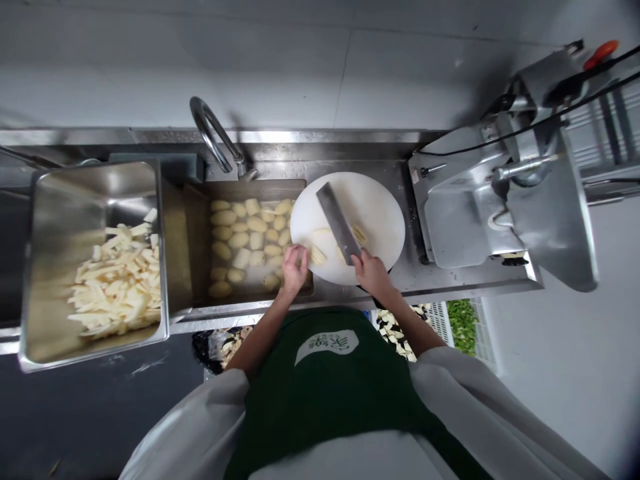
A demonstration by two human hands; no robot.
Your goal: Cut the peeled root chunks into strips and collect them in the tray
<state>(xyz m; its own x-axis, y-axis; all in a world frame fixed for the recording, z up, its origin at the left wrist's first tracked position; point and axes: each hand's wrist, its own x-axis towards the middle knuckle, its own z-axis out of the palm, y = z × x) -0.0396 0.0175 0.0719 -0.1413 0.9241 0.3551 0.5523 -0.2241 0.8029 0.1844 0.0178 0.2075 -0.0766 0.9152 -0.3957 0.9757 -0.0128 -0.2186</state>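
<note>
My right hand (373, 275) is wrapped round the handle of a cleaver (337, 220), whose broad blade slants up and left over the round white cutting board (383, 200). Cut potato pieces (318, 255) lie on the board left of the blade, and more cut potato (359, 233) lies just right of it. At the board's lower left edge, my left hand (295, 267) is closed with its fingertips together; anything inside it is hidden. Peeled potatoes (257, 224) sit in water in the sink (200, 200) beside that hand.
On the left stands a deep steel pan (65, 200) with potato strips (120, 280). A curved faucet (215, 130) rises behind the sink. Right of the board is a metal slicing machine (530, 173). Below the counter are baskets with cut eggplant (395, 330) and chopped greens (461, 327).
</note>
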